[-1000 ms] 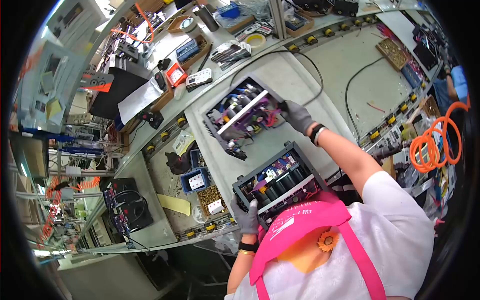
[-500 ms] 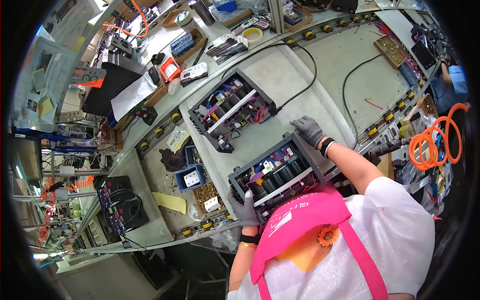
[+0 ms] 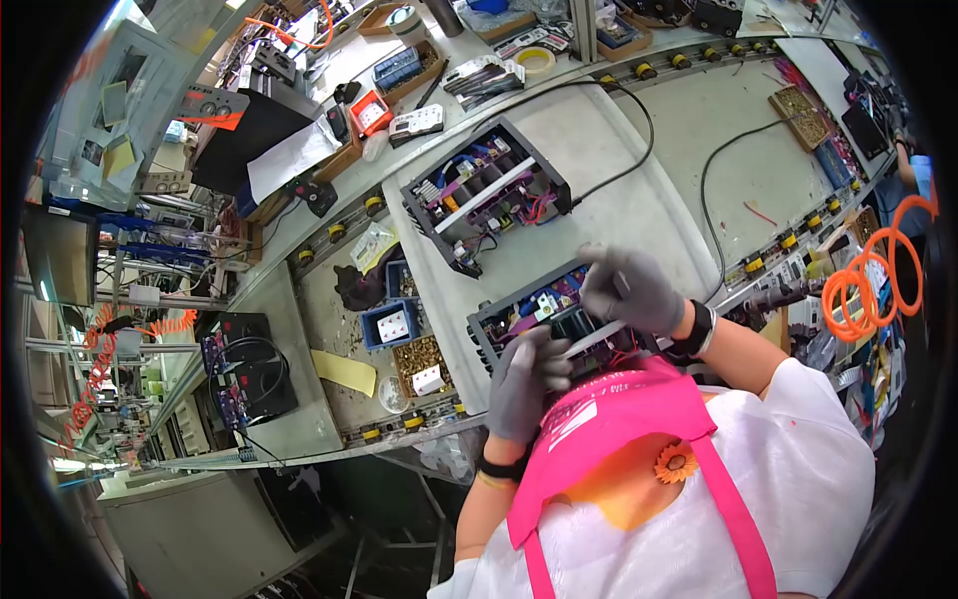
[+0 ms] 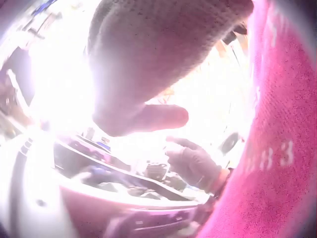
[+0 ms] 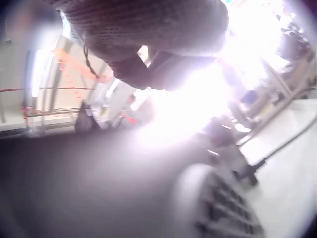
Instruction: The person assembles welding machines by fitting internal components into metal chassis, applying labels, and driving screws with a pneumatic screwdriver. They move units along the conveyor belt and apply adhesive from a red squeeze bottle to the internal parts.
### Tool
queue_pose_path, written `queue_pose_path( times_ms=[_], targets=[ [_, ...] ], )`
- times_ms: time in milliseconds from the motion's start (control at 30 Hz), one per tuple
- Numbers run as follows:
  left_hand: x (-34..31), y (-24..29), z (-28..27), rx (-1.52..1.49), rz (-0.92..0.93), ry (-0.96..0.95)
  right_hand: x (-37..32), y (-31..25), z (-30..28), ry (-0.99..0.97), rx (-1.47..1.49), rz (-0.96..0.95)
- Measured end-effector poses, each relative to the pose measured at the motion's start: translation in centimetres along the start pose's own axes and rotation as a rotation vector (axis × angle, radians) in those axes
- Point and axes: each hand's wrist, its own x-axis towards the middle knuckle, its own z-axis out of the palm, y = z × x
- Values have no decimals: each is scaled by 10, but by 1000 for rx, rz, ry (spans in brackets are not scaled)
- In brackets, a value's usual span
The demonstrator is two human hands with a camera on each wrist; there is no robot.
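Observation:
A dark metal chassis point(image 3: 521, 308) with an open top lies right in front of the person, with circuit parts, black cylinders and a light crossbar inside. The grey-gloved left hand point(image 3: 521, 389) hovers over its near left corner, fingers loosely bent. Over its right part is the gloved right hand point(image 3: 639, 292), raised, with fingers loosely curled and nothing visible in them. In the right wrist view, the thumb and a finger of the right hand point(image 5: 148, 44) come close together against glare. A second similar chassis point(image 3: 486, 195) sits farther back, with a black cable plugged into its right corner.
Both units rest on a pale board point(image 3: 639, 180) on a roller conveyor. Left of it are blue bins point(image 3: 387, 325) and a tray of brass-coloured screws point(image 3: 419, 357). A coiled orange air hose point(image 3: 868, 290) hangs at right. Another black unit point(image 3: 249, 369) stands far left.
The right hand let go of the rear chassis, which came to rest on the board, and moved in over the near chassis. The left hand released the near chassis's left corner and lifted.

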Motion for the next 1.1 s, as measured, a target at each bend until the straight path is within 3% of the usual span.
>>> queue_pose_path(
  times_ms=[100,167,233,300,367,433,567,633,733,833,867,967,1000,1100],
  targets=[
    [14,-19,3,-217,-193,-222,0,-42,11,-278,-303,-216],
    [9,-27,13,-271,-174,-163,-14,-45,19,-286,-458,-218],
    [11,-38,2,-391,-253,-247,-28,-47,12,-299,-555,-194],
    [11,-41,0,-444,-302,-254,-49,-46,-3,-87,-405,-45],
    [12,-38,6,-435,-318,-182,-84,-49,-19,161,-205,256],
    [14,-40,7,-510,-289,-201,-133,-33,-41,344,-338,372],
    [13,-43,7,-552,-193,-277,-219,-26,-83,812,-127,675],
    [13,-45,8,-493,-163,-260,-267,-13,-104,1149,-136,752],
    [8,-36,10,-532,-242,-279,-312,12,-134,1440,-195,760],
    [3,-31,16,-564,-247,-306,-330,46,-157,1582,-137,682],
    [4,-33,14,-564,-255,-310,-323,51,-159,1567,-108,692],
    [7,-40,8,-570,-265,-303,-299,59,-158,1267,-142,694],
    [6,-40,9,-576,-259,-289,-291,59,-156,1162,-187,584],
    [4,-41,9,-586,-231,-223,-288,72,-159,1210,-230,637]
  ],
)
